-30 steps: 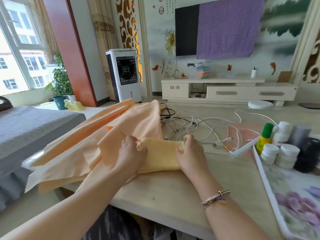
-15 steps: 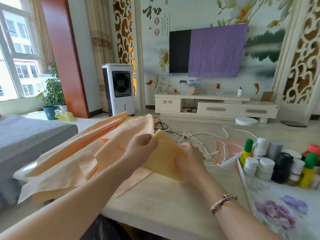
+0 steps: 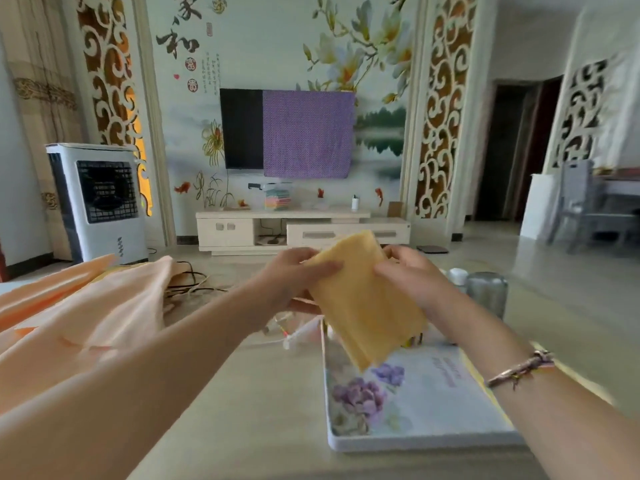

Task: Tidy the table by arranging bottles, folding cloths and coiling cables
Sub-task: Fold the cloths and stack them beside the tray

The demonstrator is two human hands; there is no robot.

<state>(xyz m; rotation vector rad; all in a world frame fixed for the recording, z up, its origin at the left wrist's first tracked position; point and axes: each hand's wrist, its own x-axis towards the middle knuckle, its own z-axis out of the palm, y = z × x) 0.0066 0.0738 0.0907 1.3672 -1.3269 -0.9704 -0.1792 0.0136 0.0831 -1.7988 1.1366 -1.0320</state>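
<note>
A: What lies at the left?
B: Peach cloths (image 3: 86, 317) heaped on the table (image 3: 263, 420), with cables (image 3: 188, 289) tangled just beyond them.
A: And the hands?
B: The left hand (image 3: 298, 278) pinches the folded yellow cloth (image 3: 363, 306) by its left edge; the right hand (image 3: 408, 275) grips the right edge. The cloth hangs tilted in the air above the tray (image 3: 412, 438).
A: Further right?
B: Blurred bottles (image 3: 486, 292) stand behind the right wrist.

Table (image 3: 263, 410): tray (image 3: 415, 441), cloth (image 3: 86, 317), cables (image 3: 194, 289).
</note>
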